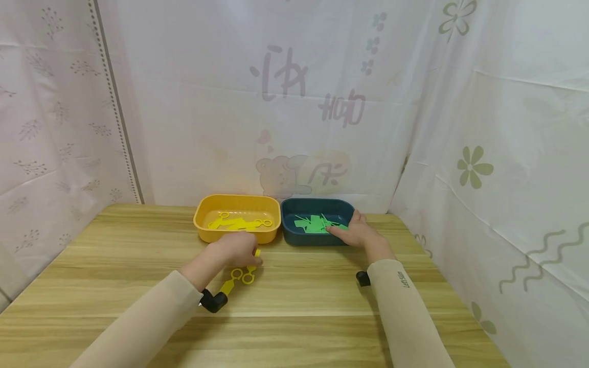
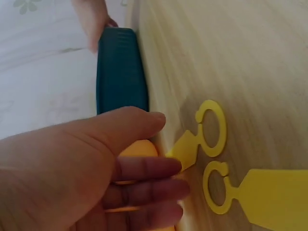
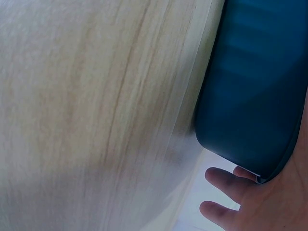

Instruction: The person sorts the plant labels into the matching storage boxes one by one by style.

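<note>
My left hand is over the table in front of the yellow bin, close to a yellow ring-ended tag. In the left wrist view its thumb and fingers stand apart, overlapping that tag's body. A second yellow tag lies beside it, ring towards ring. My right hand rests over the right end of the dark blue bin. Its thumb reaches inside over green flat pieces; in the right wrist view its fingers extend loosely past the bin's corner.
More yellow tags lie in the yellow bin, side by side with the blue one at the back of the wooden table. Printed curtains hang behind and at both sides. A black wrist camera is strapped to the left wrist.
</note>
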The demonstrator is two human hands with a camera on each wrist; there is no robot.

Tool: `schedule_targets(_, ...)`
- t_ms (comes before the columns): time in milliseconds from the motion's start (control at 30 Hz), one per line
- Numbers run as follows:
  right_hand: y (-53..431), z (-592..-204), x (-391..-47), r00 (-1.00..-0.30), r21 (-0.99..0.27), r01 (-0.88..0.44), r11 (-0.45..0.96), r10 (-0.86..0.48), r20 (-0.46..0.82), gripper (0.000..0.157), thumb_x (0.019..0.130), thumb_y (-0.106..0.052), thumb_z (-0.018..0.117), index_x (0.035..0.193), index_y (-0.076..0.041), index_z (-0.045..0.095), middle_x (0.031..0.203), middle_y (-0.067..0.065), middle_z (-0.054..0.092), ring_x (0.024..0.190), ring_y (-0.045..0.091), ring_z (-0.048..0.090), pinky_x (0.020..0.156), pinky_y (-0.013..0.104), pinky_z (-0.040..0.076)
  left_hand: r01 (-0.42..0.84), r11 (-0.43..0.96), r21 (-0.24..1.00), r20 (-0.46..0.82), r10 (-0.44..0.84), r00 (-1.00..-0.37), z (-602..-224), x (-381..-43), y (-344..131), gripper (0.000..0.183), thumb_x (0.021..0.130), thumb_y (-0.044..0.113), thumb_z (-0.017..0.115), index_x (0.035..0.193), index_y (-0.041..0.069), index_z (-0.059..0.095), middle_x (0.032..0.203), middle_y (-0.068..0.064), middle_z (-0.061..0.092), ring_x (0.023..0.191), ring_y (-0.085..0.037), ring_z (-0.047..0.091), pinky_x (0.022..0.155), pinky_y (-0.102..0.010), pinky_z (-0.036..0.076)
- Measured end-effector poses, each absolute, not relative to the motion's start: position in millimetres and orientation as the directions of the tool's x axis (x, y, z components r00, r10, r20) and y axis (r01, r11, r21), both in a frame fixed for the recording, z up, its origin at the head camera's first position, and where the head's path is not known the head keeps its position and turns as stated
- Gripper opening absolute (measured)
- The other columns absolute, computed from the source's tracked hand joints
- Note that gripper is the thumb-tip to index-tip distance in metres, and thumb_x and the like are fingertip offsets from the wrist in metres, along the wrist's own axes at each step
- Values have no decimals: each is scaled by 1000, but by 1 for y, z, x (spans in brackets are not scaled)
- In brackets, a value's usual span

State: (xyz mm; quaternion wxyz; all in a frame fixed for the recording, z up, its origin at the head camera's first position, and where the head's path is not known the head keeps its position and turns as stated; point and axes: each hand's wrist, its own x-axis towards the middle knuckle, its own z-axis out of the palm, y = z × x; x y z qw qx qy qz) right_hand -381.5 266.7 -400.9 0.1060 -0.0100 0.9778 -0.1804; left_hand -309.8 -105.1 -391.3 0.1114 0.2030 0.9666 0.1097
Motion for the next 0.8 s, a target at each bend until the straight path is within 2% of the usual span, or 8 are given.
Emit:
schedule_targets(267, 266, -401, -381, -977, -357, 20, 934, -57, -205, 138, 98, -86, 49, 167, 12, -21, 178, 38, -12, 161, 64, 20, 130, 72, 25, 295, 928, 227, -209, 342, -916, -400, -309, -105, 39, 94, 47, 86, 86, 14, 69, 76, -2, 62, 71, -20, 61, 66, -34, 46)
schedule_targets(467, 266, -401, -382, -978, -349, 17, 937, -57, -200, 139, 98, -87, 48, 167, 12, -20, 177, 40, -11, 162, 64, 19, 131, 72, 25, 313, 914, 257, -215, 370, -904, -402, -311, -102, 32, 94, 39, 86, 84, 14, 68, 76, -2, 64, 68, -19, 61, 63, -33, 46)
schedule_targets(633, 267, -402, -384, -978, -353, 19, 935, -56, -201, 138, 98, -87, 48, 167, 12, -20, 177, 39, -11, 163, 63, 17, 131, 72, 24, 307, 908, 285, -235, 377, -896, -401, -310, -95, 26, 95, 30, 85, 84, 13, 68, 74, -3, 66, 63, -19, 64, 58, -32, 51)
schedule_targets(800, 267, -401, -382, -977, -350, 19, 936, -57, -205, 138, 98, -87, 48, 167, 12, -20, 177, 40, -11, 162, 63, 17, 131, 72, 24, 307, 905, 296, -237, 381, -894, -401, -306, -86, 24, 90, 24, 88, 89, 12, 67, 77, -4, 65, 64, -20, 62, 58, -32, 50)
